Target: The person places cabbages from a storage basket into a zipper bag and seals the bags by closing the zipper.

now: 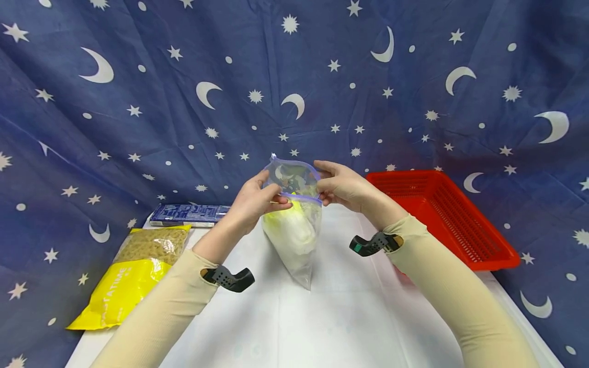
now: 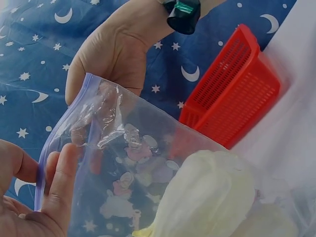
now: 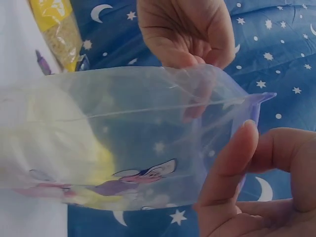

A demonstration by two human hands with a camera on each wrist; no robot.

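A clear zip bag (image 1: 301,255) with a purple zip strip hangs upright over the white table, its mouth spread apart. Inside it sits a pale yellow-white vegetable, seemingly a small napa cabbage (image 2: 202,197). My left hand (image 1: 257,199) pinches the near left part of the bag's rim between thumb and fingers. On the opposite side, my right hand (image 1: 342,185) grips the rim at the right. Cartoon figures are printed on the bag's clear wall, seen in both wrist views. The zip slider shows at the far left corner of the mouth.
A red plastic basket (image 1: 476,245) stands to the right, behind my right forearm. At left lies a yellow pasta bag (image 1: 124,291), partly behind my left sleeve. A flat blue package (image 1: 188,214) lies at the back left, against the star-patterned blue cloth (image 1: 248,61).
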